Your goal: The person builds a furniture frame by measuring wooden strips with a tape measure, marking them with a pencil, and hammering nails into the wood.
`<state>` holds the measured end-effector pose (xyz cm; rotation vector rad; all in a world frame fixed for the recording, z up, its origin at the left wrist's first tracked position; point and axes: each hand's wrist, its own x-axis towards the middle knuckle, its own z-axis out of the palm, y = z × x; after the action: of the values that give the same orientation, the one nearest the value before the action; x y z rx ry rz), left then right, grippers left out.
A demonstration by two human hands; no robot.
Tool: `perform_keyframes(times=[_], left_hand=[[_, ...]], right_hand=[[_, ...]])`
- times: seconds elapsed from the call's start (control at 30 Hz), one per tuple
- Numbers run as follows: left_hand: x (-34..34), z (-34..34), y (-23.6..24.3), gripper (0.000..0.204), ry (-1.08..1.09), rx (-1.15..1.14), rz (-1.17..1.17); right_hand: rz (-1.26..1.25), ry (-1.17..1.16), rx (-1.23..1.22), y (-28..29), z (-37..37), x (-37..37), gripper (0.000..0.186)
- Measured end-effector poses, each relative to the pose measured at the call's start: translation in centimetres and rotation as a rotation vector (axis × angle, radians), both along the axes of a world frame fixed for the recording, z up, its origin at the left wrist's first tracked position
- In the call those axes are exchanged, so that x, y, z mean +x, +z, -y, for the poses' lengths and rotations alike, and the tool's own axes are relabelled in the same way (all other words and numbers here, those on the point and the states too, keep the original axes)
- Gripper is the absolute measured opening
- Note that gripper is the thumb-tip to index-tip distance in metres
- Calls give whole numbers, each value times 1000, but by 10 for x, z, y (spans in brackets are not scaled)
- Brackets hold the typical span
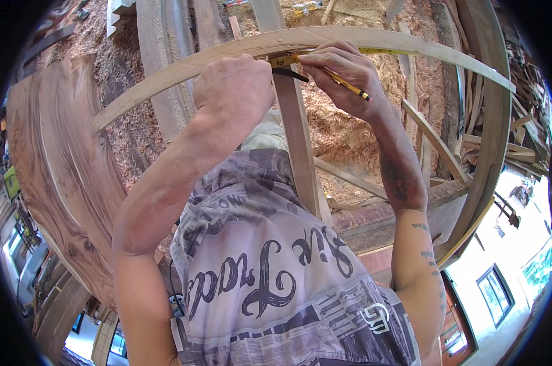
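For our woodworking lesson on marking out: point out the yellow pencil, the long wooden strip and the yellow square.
yellow pencil [348,85], head view, on its shaft.
long wooden strip [166,78], head view, on its left stretch.
yellow square [283,60], head view, on its yellow body.

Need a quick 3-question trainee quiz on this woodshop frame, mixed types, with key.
1. True or false: the right hand holds a yellow pencil.
2. The left hand rests on: A) a metal pipe B) the curved wooden strip C) a glass pane.
3. Fill in: a yellow ___ measure lies along the strip.

Key: 1 true; 2 B; 3 tape.
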<state>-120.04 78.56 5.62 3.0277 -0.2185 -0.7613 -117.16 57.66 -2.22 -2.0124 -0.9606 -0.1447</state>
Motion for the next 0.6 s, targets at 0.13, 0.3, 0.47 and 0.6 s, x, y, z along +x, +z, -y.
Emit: perform_keyframes(times=[0.13, 0.3, 0.47, 0.6], left_hand=[[1, 0, 1, 21, -43, 25, -3], [1, 0, 2, 20, -75, 51, 15], [1, 2, 5, 19, -71, 46, 11], [2, 0, 5, 18, -79, 8, -10]], right_hand=[[-2, 2, -4, 2, -1, 0, 23], [-14, 3, 8, 1, 0, 0, 22], [-12, -13, -7, 2, 1, -1, 22], [-75, -41, 20, 14, 5, -9, 19]])
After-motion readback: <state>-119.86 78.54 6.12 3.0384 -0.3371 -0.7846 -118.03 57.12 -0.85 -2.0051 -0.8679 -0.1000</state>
